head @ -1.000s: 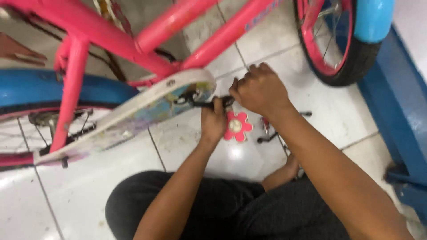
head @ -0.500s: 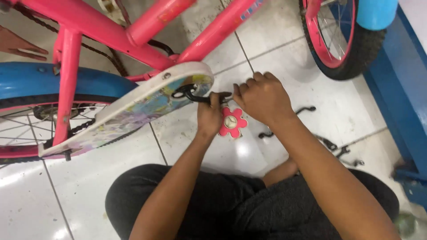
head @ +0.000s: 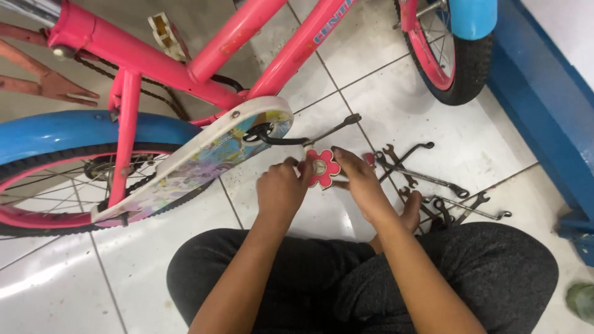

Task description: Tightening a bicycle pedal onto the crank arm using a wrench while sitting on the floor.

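1. I see my left hand [head: 281, 188] curled, with its fingertips on the left side of a pink flower-shaped pedal [head: 323, 167].
2. My right hand [head: 359, 182] has its fingers pressed on the right side of the same pedal, so both hands pinch it between them.
3. The pedal sits low over the white tile floor [head: 383, 111], at the end of the black crank arm [head: 281, 138].
4. The crank arm comes out from the colourful chain guard [head: 192, 164] of the pink bicycle frame [head: 161, 59].
5. Some wrenches [head: 433, 185] lie on the floor just right of my right hand.
6. The blue rear fender [head: 68, 130] is at the left.
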